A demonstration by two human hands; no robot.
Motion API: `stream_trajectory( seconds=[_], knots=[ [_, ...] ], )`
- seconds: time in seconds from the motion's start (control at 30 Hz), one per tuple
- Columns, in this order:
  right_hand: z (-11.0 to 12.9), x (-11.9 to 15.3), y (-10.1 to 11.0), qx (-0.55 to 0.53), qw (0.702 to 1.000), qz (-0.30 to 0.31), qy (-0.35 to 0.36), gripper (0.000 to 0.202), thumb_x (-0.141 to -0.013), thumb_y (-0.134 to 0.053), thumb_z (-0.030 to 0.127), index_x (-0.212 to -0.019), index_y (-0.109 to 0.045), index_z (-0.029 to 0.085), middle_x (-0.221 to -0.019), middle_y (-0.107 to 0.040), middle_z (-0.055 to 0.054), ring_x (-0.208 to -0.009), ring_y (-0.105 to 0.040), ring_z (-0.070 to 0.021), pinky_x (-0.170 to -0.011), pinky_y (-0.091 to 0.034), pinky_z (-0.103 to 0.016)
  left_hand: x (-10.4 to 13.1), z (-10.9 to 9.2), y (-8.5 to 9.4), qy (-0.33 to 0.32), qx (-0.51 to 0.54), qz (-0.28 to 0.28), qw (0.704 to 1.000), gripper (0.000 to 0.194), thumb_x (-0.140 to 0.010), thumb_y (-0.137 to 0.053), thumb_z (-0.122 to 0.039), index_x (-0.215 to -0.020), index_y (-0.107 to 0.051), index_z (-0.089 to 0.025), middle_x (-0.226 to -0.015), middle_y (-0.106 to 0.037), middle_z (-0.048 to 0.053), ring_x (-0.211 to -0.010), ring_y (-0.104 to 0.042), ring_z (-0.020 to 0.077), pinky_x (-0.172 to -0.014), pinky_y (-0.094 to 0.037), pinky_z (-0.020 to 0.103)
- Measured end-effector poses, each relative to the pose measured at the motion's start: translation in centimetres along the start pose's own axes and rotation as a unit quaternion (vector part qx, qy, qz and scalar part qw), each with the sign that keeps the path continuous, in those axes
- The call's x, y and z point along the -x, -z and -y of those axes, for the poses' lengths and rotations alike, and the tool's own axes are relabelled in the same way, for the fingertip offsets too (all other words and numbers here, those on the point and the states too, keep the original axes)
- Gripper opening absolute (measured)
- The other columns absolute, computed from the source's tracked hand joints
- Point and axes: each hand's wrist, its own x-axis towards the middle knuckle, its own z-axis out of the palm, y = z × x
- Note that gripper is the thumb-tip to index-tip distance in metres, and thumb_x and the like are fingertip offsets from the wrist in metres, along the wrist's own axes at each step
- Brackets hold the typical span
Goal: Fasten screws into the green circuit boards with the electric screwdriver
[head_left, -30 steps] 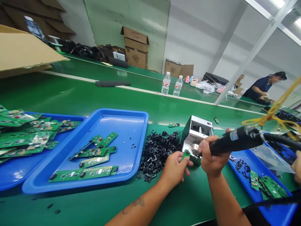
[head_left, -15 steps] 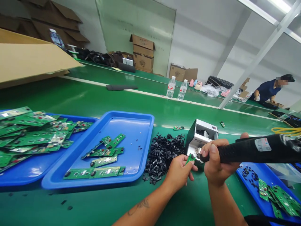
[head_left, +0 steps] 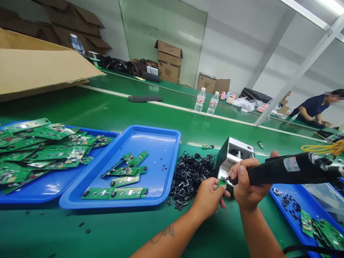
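Observation:
A small green circuit board is pinched between the thumb and fingers of my left hand. My right hand is wrapped around a black electric screwdriver, which lies nearly level with its tip pointing left. That tip is at the board's upper right edge; my fingers partly cover it, so I cannot tell whether it sits on a screw. Just behind both hands stands a white and black box-shaped machine with an open front. A heap of small black plastic parts lies left of it.
A blue tray with several circuit boards is on the left, beside another blue tray piled with boards. A third blue tray lies right. Two water bottles stand behind. A co-worker leans over the far right bench.
The view has swung slightly left, so the scene sits farther right. Both hands keep their hold on the board and screwdriver. The co-worker's hand has lowered toward the bench.

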Motion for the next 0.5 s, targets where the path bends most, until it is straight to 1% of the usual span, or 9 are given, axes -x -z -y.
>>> stream_trajectory(
  seconds=[0.23,0.37,0.5],
  knots=[
    [0.18,-0.32,0.00,-0.001,1.000,-0.012,-0.001,0.078,-0.092,-0.064,0.016,-0.157,-0.023,0.034,-0.074,-0.052,0.009,-0.049,-0.055,-0.0095,-0.051,-0.056,-0.028,-0.05,0.10,-0.02,0.003,0.001,-0.002,1.000,0.028,-0.085,-0.064,-0.043,-0.091,-0.055,-0.017,-0.086,-0.077,0.008,-0.040,-0.057,0.0096,-0.029,-0.031,0.017],
    [0.07,-0.30,-0.11,-0.015,1.000,0.000,0.002,0.078,-0.091,-0.064,0.015,-0.156,-0.025,0.034,-0.075,-0.053,0.008,-0.049,-0.056,-0.0099,-0.052,-0.056,-0.029,-0.12,0.20,0.01,0.003,0.003,-0.003,1.000,0.027,-0.085,-0.064,-0.043,-0.091,-0.055,-0.018,-0.085,-0.077,0.007,-0.040,-0.057,0.0091,-0.030,-0.031,0.017],
    [-0.16,-0.12,-0.07,-0.021,1.000,0.016,-0.001,0.079,-0.091,-0.064,0.014,-0.156,-0.025,0.034,-0.074,-0.054,0.008,-0.049,-0.056,-0.0096,-0.048,-0.051,-0.025,0.02,0.01,0.00,0.002,0.004,-0.003,1.000,0.025,-0.085,-0.064,-0.041,-0.090,-0.054,-0.019,-0.082,-0.076,0.005,-0.039,-0.056,0.0093,-0.030,-0.030,0.018]
  ],
)
